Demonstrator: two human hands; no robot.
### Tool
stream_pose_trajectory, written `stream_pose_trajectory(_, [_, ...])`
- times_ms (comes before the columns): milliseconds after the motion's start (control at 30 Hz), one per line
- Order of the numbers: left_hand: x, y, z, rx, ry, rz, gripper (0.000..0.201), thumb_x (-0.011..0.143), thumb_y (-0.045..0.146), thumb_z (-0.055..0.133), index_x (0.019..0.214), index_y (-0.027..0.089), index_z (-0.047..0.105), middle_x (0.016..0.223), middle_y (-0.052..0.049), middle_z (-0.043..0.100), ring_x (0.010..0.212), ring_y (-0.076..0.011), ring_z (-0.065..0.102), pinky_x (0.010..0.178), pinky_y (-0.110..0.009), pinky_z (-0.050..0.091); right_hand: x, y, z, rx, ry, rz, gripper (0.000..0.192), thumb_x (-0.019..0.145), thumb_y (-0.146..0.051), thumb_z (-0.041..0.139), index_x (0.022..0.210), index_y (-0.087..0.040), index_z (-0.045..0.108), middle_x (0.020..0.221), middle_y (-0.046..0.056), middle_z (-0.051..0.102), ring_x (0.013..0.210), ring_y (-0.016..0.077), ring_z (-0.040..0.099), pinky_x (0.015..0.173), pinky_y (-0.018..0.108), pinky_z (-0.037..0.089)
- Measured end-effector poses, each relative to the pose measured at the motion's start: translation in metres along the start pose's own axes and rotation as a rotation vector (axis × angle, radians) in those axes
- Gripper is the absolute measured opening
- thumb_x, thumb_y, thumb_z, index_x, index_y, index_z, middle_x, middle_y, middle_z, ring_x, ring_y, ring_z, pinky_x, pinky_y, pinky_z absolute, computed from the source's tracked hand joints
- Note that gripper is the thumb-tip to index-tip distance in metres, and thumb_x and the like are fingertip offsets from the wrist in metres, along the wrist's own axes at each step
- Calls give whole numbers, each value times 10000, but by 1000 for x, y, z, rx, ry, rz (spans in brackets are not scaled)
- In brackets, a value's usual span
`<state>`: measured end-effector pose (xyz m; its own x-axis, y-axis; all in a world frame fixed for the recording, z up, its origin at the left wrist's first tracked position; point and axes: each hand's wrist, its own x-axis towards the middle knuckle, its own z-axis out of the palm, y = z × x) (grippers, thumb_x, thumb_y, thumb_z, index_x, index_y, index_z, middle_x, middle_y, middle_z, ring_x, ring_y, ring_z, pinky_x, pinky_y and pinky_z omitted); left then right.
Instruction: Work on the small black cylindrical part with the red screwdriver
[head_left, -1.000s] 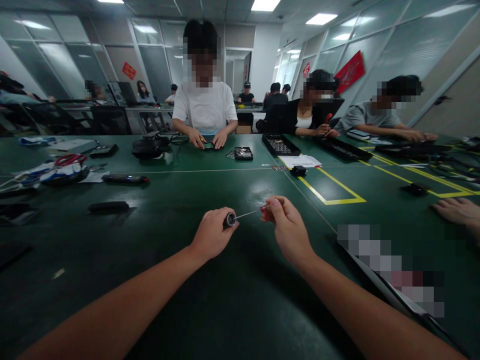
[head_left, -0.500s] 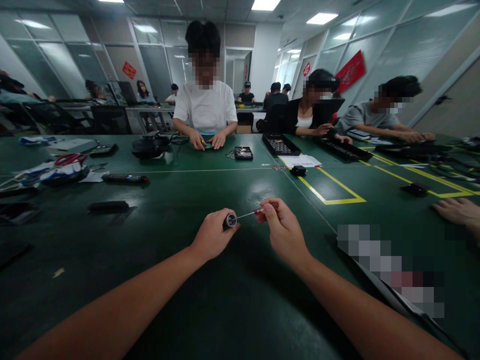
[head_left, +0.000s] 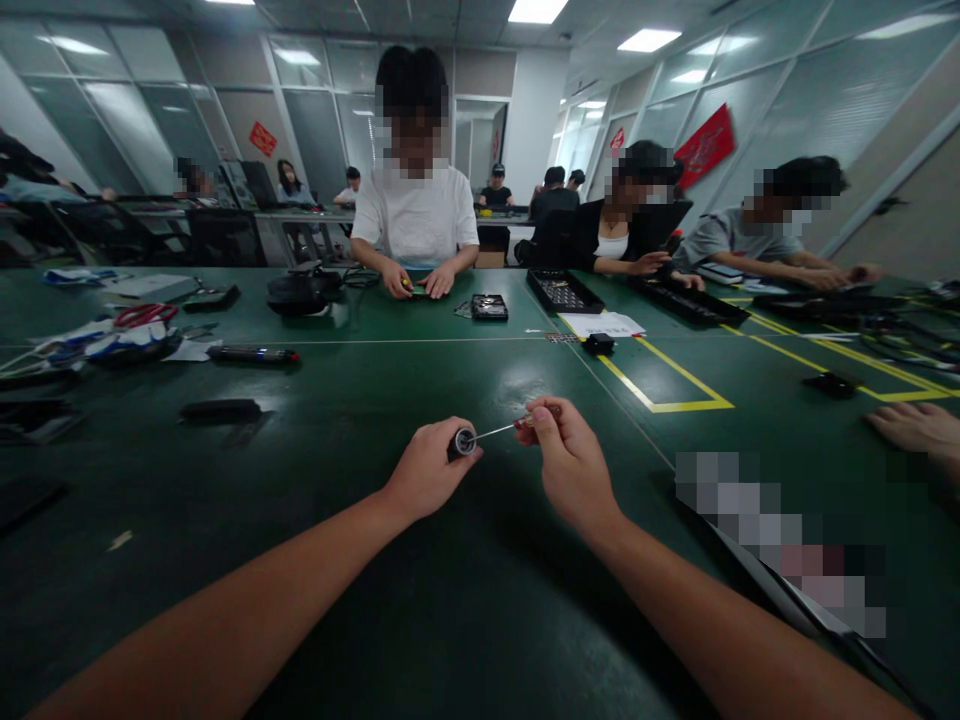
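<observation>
Now the left hand (head_left: 429,474) stays clenched around a small dark cylinder (head_left: 460,442) above the green surface (head_left: 375,380), while the right hand (head_left: 568,465), slightly lower than a second ago, keeps its fingers (head_left: 541,424) pinching a thin screwdriver (head_left: 501,429) whose tip meets the cylinder's end.

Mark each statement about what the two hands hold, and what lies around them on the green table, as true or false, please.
1. The left hand grips a small dark cylinder. True.
2. The right hand rests flat on the table. False: it pinches a thin screwdriver whose tip meets the cylinder.
3. Yellow tape lines mark the table to the right. True.
4. The person opposite in a white shirt holds both arms overhead. False: both hands are on the table.
</observation>
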<state>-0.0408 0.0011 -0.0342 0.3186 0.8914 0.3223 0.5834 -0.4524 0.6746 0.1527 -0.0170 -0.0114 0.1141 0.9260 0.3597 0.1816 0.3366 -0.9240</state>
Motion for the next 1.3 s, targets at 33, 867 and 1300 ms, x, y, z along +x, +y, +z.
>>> stream_pose_trajectory(33, [0, 0, 0, 3, -4, 2, 62, 912, 227, 667, 954, 193, 635, 920, -14, 675, 876, -200, 615, 826, -339, 441, 0, 0, 0, 8, 1, 1, 269, 991, -482, 523, 990, -226, 606, 830, 28, 689, 757, 196, 664, 733, 362, 544])
stream_pose_trajectory(867, [0, -9, 2, -33, -6, -12, 109, 892, 167, 691, 991, 198, 658, 997, -18, 685, 948, -207, 616, 843, -330, 447, -9, -12, -3, -95, -113, -79, 200, 969, -359, 545, 1012, -213, 674, 755, 7, 671, 654, 167, 613, 608, 290, 464])
stream_pose_trajectory(1300, [2, -9, 1, -89, 35, -55, 186, 900, 150, 681, 1078, 200, 661, 1059, -24, 694, 1000, -199, 634, 915, -335, 475, -10, -12, -2, -218, -145, -135, 235, 1015, -390, 499, 1020, -225, 666, 769, 7, 673, 637, 169, 600, 609, 300, 435])
